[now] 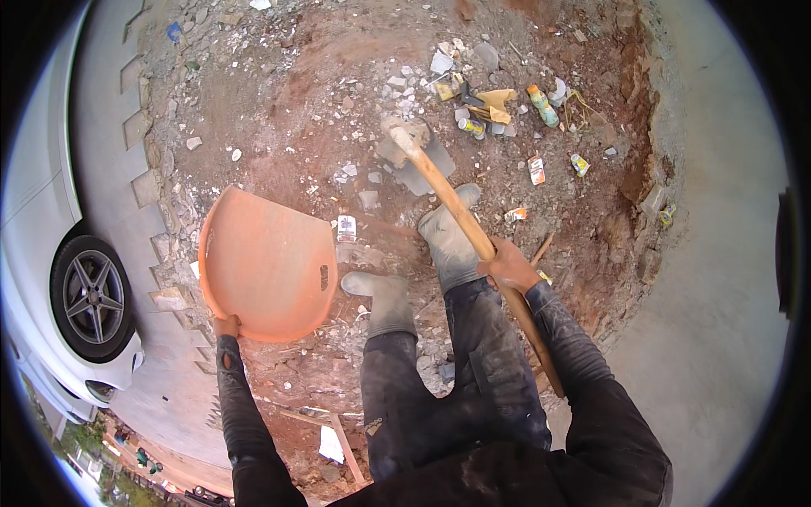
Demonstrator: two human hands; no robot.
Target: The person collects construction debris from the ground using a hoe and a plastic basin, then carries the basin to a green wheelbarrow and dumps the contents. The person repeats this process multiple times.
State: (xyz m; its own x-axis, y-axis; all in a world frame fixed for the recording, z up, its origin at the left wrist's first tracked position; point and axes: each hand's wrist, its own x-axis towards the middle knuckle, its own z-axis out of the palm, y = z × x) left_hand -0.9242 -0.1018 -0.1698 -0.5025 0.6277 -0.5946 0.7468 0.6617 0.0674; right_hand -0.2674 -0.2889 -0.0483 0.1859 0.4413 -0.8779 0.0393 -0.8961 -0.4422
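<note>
At the left, my left hand (225, 326) is closed on the lower rim of an orange plastic scoop pan (269, 262), which has a slot near its right edge. Inside, the pan shows only a thin coat of dust. My right hand (509, 266) wraps round the wooden handle of a hoe (454, 203). The handle slants from beside my right thigh up to the dusty grey blade (416, 173), which rests on the ground ahead of my right boot (452, 241). My left boot (389, 306) stands between the pan and the hoe.
Rubble and litter cover the reddish dirt: a plastic bottle (543, 106), a yellow can (470, 128), cartons and broken stones. A white car (42, 198) is parked on the paving at left. Wooden strips (345, 448) lie near my left leg. Concrete (718, 211) borders the right side.
</note>
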